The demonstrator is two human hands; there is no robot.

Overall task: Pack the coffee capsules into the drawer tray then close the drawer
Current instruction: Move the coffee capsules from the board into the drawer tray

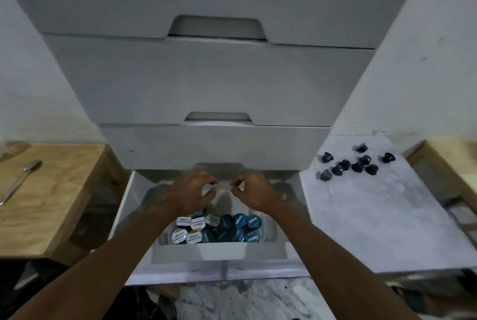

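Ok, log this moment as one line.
drawer: open | capsules in tray: many | loose capsules: on right counter | left hand, right hand: over tray, grip unclear

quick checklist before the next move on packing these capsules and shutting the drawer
1. Drawer open for loading: ok.
2. Capsules in the tray: ok, a pile lies at the front.
3. All capsules packed: not ok, loose capsules lie on the white surface to the right.
4. Left hand free: cannot tell, fingers curled at the back of the drawer.
5. Right hand free: cannot tell, same pose.
6. Hands out of the drawer for closing: not ok.
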